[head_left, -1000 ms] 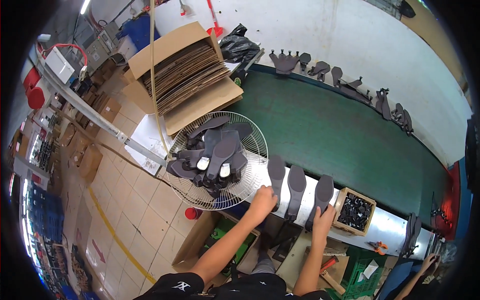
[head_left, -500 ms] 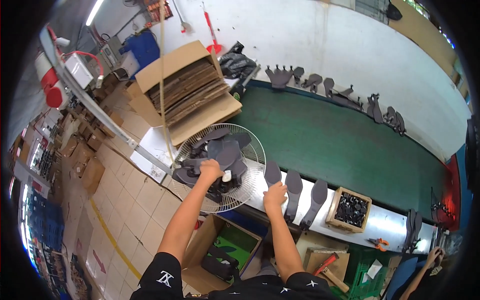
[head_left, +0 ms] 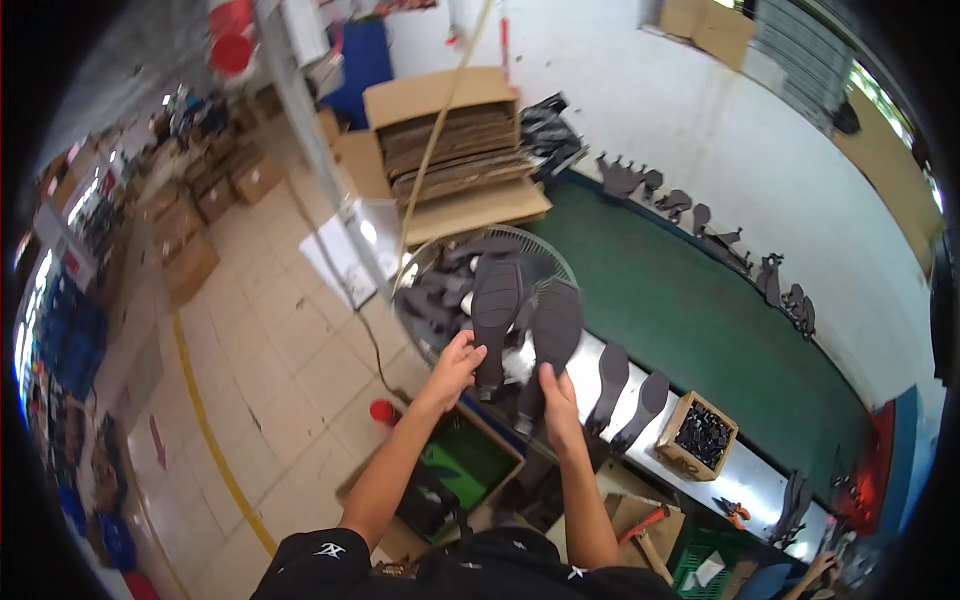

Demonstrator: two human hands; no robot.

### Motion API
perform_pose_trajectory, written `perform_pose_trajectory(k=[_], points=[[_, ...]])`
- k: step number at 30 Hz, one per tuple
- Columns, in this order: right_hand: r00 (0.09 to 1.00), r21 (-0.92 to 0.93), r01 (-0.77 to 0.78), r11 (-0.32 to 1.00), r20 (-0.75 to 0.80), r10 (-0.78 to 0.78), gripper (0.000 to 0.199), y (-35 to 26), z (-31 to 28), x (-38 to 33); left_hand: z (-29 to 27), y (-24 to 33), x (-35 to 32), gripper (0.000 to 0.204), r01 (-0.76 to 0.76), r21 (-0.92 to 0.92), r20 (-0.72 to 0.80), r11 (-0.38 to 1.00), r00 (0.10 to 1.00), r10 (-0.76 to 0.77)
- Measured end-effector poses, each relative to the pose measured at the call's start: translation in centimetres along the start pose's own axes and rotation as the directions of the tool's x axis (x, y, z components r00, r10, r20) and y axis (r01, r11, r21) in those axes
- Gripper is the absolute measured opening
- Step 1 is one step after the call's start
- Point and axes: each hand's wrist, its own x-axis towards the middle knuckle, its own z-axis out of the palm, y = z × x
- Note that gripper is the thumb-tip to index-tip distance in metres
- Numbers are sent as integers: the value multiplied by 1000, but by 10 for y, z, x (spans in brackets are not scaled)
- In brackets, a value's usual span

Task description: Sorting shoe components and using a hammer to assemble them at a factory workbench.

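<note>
My left hand (head_left: pixel 456 372) grips a dark grey shoe sole (head_left: pixel 498 292) near its narrow heel end, with the toe end pointing away from me. Close beside it, my right hand (head_left: pixel 560 405) has its thumb across a second dark sole (head_left: pixel 557 325), held tilted in the same direction. Behind both soles lies a round wire basket (head_left: pixel 549 247) piled with more dark soles (head_left: pixel 432 300). To the right, a sole (head_left: pixel 611 382) and another sole (head_left: pixel 651 402) rest on the metal ledge.
On the metal ledge (head_left: pixel 750 485) stand a wooden box (head_left: pixel 668 460) of small black parts and orange-handled pliers (head_left: pixel 735 512). The green belt (head_left: pixel 690 315) runs behind, with soles along its far edge. An open carton (head_left: pixel 510 475) and a hammer (head_left: pixel 648 540) are below. A co-worker's hand (head_left: pixel 822 568) shows lower right.
My left hand has come out of the basket with a sole. My right hand has lifted a sole off the ledge, and the two are now side by side. The view has shifted.
</note>
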Motion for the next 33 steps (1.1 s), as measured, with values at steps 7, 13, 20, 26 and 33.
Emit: perform_pose_trajectory(k=[7,13,20,26,33], points=[[823,-198,-455,868,280,495,36,101,67,-49,-57,-68,-164,22,-8,-89,-435,996,900,-32],[582,-405,-688,603,190,791,35,246,48,-100,-128,-201,-315,38,120,92,-793,989,609,0],[542,-572,-740,353,-196,818,37,461,-80,-76,-104,-293,-551,40,194,-354,-900,915,196,-390],[649,-731,-567,380,-112,752,35,588,-106,-79,65,-406,-730,29,348,-813,-541,466,-158,-826],[733,-828,-480,291,-195,652,43,602,-102,-94,102,-356,-740,28,380,-727,-674,573,-233,-701]])
